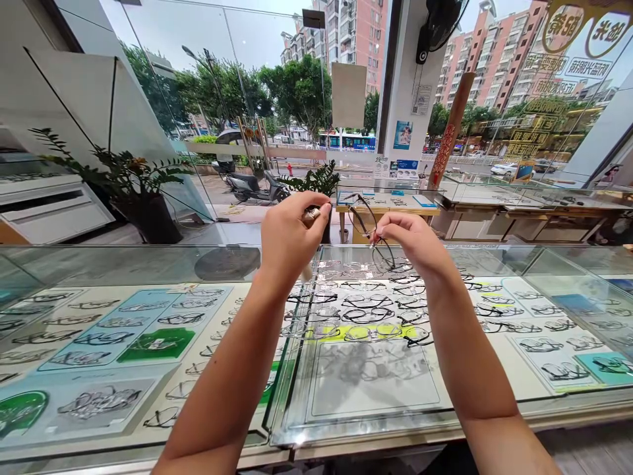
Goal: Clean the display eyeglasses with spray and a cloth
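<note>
Right hand (408,237), nearly closed, pinches glasses (364,221) at its nine o'clock; left hand (294,231) curls tight round a pale item (312,214), unclear what; at six o'clock, a case (306,429) displays more frames (368,301); scooter (254,186) at ten.

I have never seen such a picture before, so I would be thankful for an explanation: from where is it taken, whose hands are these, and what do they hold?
There is no machine here. A person wears a camera on the head, looking forward and down, so you see their own bare hands and forearms. The right hand holds a pair of glasses in the air. The left hand grips a pale object, mostly hidden by the fingers, so I cannot name it. Below is a glass counter with rows of eyeglasses inside. Beyond it, a scooter stands outside.
</note>
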### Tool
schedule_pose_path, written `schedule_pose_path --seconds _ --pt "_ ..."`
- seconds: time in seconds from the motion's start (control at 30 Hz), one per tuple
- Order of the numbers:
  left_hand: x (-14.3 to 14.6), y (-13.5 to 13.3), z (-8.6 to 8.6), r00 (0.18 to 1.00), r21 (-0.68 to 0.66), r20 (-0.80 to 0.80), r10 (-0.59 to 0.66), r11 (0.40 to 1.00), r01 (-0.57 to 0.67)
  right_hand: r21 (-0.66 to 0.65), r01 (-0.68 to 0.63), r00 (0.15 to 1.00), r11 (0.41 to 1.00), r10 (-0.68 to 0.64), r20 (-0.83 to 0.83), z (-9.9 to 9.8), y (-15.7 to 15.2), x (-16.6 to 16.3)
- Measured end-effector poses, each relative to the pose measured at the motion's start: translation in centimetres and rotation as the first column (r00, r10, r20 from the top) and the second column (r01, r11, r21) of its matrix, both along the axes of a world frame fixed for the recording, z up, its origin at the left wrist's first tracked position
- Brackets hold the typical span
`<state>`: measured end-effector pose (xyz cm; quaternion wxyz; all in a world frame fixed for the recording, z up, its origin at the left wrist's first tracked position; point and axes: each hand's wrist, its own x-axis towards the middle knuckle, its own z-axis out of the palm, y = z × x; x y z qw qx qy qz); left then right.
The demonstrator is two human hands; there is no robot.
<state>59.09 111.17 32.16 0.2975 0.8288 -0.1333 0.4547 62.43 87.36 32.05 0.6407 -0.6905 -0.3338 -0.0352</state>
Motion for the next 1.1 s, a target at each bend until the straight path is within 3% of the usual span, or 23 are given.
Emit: schedule_pose_path --seconds 0.17,0.27,0.43,0.53,0.63,0.93,1.1 --pt "-0.9 -0.3 0.5 0.993 -0.047 0.098 0.068 0.997 -0.064 0.090 0.055 0.998 0.994 -0.052 -0.041 0.2 -0.7 0.1" --pt "-1.4 -0.9 0.6 0.996 -0.024 0.090 -0.004 1.000 0.006 0.147 0.042 0.997 0.988 -0.031 -0.073 0.4 -1.0 0.1" --pt "-1.0 -2.1 -0.3 0.962 0.211 -0.002 -0.275 0.940 0.269 0.273 -0.035 0.981 0.962 0.085 -0.177 0.5 -1.2 -0.1" --pt "-0.3 -2.7 -1.2 0.961 0.361 -0.023 -0.274 0.895 0.264 0.319 -0.084 0.966 0.944 0.155 -0.206 0.5 -1.2 -0.5" --pt "0.3 -3.0 -1.8 0.970 0.424 -0.013 -0.244 0.877 0.227 0.339 -0.132 0.952 0.932 0.214 -0.218 0.6 -1.2 -0.8" --pt "0.5 -3.3 -2.0 0.977 0.363 0.026 -0.212 0.913 0.188 0.378 -0.140 0.962 0.915 0.215 -0.166 0.7 -1.0 -0.7" --pt "0.7 -3.3 -2.1 0.987 0.308 -0.060 -0.152 0.938 0.163 0.458 -0.102 0.978 0.883 0.172 -0.115 0.8 -0.9 -0.7"
